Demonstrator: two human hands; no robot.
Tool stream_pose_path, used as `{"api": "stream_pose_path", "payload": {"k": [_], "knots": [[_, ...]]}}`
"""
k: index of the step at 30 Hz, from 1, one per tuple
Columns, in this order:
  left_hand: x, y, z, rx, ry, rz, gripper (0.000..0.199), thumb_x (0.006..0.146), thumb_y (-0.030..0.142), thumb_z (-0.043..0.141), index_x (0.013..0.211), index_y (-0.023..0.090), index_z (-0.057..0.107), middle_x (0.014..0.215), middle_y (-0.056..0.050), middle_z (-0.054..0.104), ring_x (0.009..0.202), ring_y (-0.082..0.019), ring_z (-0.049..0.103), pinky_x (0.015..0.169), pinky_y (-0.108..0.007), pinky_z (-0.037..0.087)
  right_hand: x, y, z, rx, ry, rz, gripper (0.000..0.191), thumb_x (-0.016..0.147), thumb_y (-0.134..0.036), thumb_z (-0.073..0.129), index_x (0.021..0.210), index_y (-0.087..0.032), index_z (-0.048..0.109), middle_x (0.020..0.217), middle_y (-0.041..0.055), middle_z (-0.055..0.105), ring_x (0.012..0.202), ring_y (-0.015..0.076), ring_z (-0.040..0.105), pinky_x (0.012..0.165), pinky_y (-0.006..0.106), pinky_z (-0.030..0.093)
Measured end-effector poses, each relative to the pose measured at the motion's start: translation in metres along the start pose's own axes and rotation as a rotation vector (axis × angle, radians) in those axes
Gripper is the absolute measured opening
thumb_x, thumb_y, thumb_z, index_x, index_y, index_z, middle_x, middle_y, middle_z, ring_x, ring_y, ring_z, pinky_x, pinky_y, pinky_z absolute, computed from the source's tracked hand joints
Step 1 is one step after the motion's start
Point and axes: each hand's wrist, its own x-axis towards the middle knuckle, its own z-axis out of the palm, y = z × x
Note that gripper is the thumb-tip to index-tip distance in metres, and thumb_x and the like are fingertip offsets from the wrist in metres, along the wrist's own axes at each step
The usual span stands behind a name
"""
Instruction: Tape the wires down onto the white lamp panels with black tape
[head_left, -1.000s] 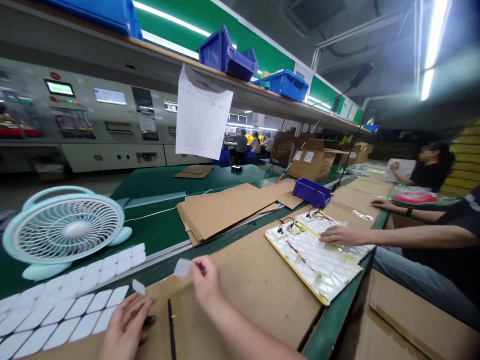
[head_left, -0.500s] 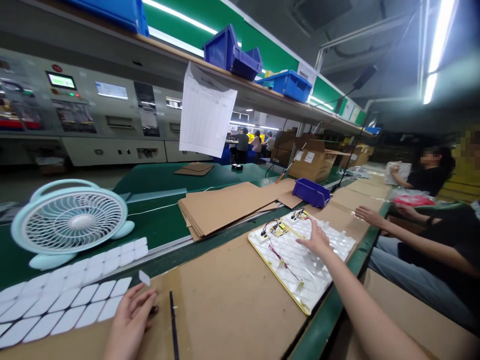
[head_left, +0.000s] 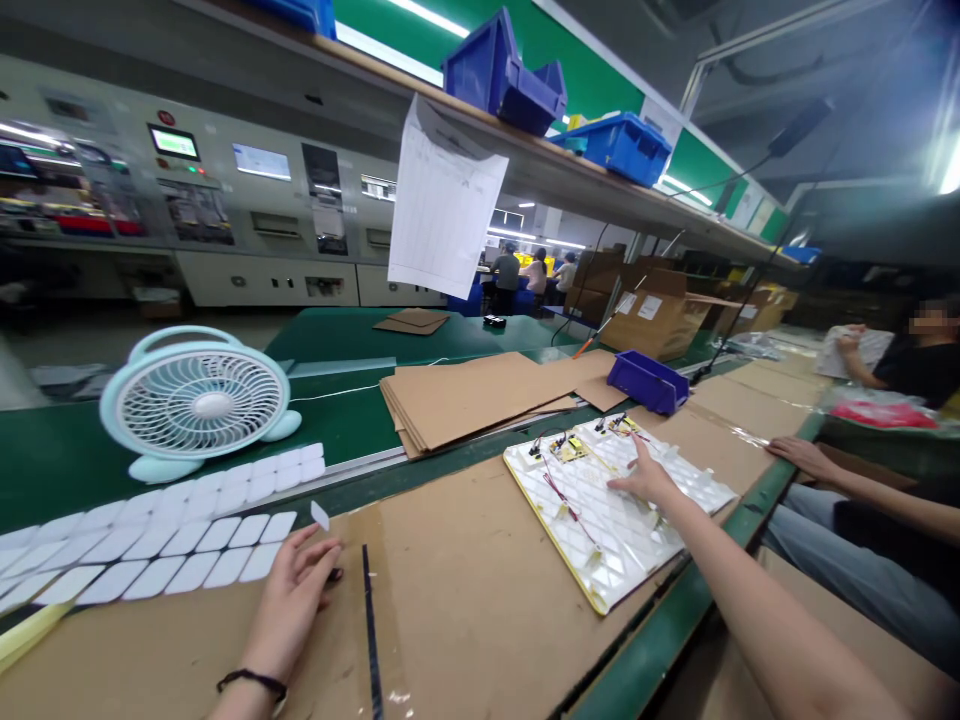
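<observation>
Since one second ago, the right hand (head_left: pixel 646 478) has gone from the lower centre of the frame to the panel (head_left: pixel 600 525), right of centre, and the panel itself has come leftward, away from the purple bin (head_left: pixel 649 382). Also the co-worker's hand (head_left: pixel 806 458), which lay on the panel then, is now at the edge of the bench near the right side.

The right forearm enters from the lower right corner and slants upward to the left. Its hand is over the panel with the palm side down; the index finger points to the upper part of the frame, the thumb is stretched to the left, and a wide gap is between them. This hand is open; I cannot tell if the hidden fingers touch the panel.

The left forearm, with a dark bracelet (head_left: pixel 251 683), rises from the bottom edge, left of centre. The left hand (head_left: pixel 296 595) has its fingers loosely bent, and a small white piece (head_left: pixel 320 515) stands up at the fingertips, as before. Whether it is pinched or only clings, I cannot tell.

The panel lies flat on the cardboard (head_left: pixel 450 590), its white ribbed side up, with red wires (head_left: pixel 559 492) on it. Rows of white pads (head_left: pixel 185 575) are at the lower left, just below the light blue fan (head_left: pixel 212 404).
</observation>
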Motion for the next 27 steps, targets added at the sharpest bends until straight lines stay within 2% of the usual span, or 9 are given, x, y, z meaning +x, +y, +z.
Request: {"api": "stream_pose_path", "payload": {"k": [4,7,11,13,15,18,21,23,27], "knots": [[0.000,0.005,-0.007,-0.003,-0.051,0.008,0.067,0.069,0.058,0.063,0.124,0.024,0.042,0.116,-0.012,0.062,0.090,-0.023,0.064,0.056,-0.024,0.048,-0.036,-0.040,0.016,-0.023,-0.005,-0.065,0.115,0.056,-0.050,0.076,0.146,-0.020,0.012,0.091,0.0068,0.063,0.083,0.0258,0.063,0.077,0.034,0.045],[0.003,0.007,-0.021,-0.014,-0.027,0.064,0.068,0.071,0.060,0.061,0.125,0.023,0.043,0.112,-0.011,0.065,0.103,-0.026,0.060,0.072,-0.033,0.053,-0.078,-0.085,0.036,0.014,-0.024,-0.139,0.110,0.061,-0.050,0.073,0.146,-0.020,0.009,0.100,0.0104,0.063,0.086,0.0271,0.063,0.078,0.035,0.046],[0.010,0.002,-0.042,-0.003,0.057,0.124,0.062,0.075,0.058,0.056,0.127,0.025,0.045,0.119,-0.009,0.062,0.121,-0.027,0.049,0.104,-0.043,0.036,-0.143,-0.155,0.060,0.074,-0.076,-0.257,0.103,0.067,-0.047,0.069,0.147,-0.021,0.010,0.129,0.0154,0.051,0.106,0.0314,0.057,0.086,0.040,0.045],[0.011,-0.003,-0.048,-0.009,0.097,0.114,0.059,0.079,0.058,0.052,0.128,0.027,0.044,0.125,-0.007,0.059,0.125,-0.026,0.046,0.108,-0.044,0.030,-0.168,-0.186,0.064,0.115,-0.149,-0.372,0.099,0.067,-0.050,0.069,0.146,-0.024,0.015,0.143,0.0142,0.037,0.114,0.0333,0.052,0.088,0.042,0.045],[0.012,-0.007,-0.051,-0.029,0.118,0.112,0.058,0.082,0.059,0.047,0.130,0.027,0.042,0.127,-0.006,0.058,0.125,-0.025,0.046,0.109,-0.043,0.029,-0.177,-0.209,0.059,0.235,-0.274,-0.463,0.090,0.071,-0.054,0.065,0.144,-0.029,0.021,0.146,0.0107,0.032,0.110,0.0301,0.055,0.086,0.041,0.047],[0.013,-0.009,-0.052,0.036,0.161,0.122,0.058,0.082,0.060,0.046,0.128,0.026,0.044,0.125,-0.007,0.059,0.123,-0.025,0.047,0.110,-0.042,0.027,-0.152,-0.222,0.044,0.490,-0.320,-0.479,0.065,0.076,-0.053,0.062,0.132,-0.028,0.043,0.135,0.0094,0.046,0.089,0.0200,0.062,0.077,0.035,0.049],[0.014,-0.009,-0.053,0.079,0.243,0.121,0.056,0.082,0.059,0.045,0.126,0.024,0.047,0.122,-0.006,0.060,0.122,-0.025,0.047,0.109,-0.041,0.028,-0.098,-0.213,0.032,0.672,-0.306,-0.396,0.035,0.074,-0.049,0.065,0.093,-0.020,0.064,0.090,0.0048,0.064,0.072,0.0146,0.058,0.062,0.027,0.045],[0.016,-0.010,-0.055,0.045,0.265,0.128,0.056,0.084,0.058,0.043,0.127,0.023,0.045,0.119,-0.005,0.063,0.120,-0.024,0.049,0.108,-0.039,0.029,-0.065,-0.198,0.034,0.746,-0.380,-0.277,0.031,0.072,-0.049,0.067,0.072,-0.018,0.063,0.067,0.0005,0.058,0.061,0.0111,0.052,0.056,0.024,0.040],[0.019,-0.013,-0.056,0.048,0.255,0.155,0.056,0.087,0.055,0.042,0.131,0.020,0.041,0.120,-0.005,0.063,0.120,-0.024,0.048,0.108,-0.040,0.028,-0.030,-0.168,0.060,0.797,-0.500,-0.139,0.038,0.065,-0.051,0.072,0.059,-0.017,0.057,0.055,-0.0009,0.052,0.051,0.0095,0.045,0.050,0.024,0.035]]}}
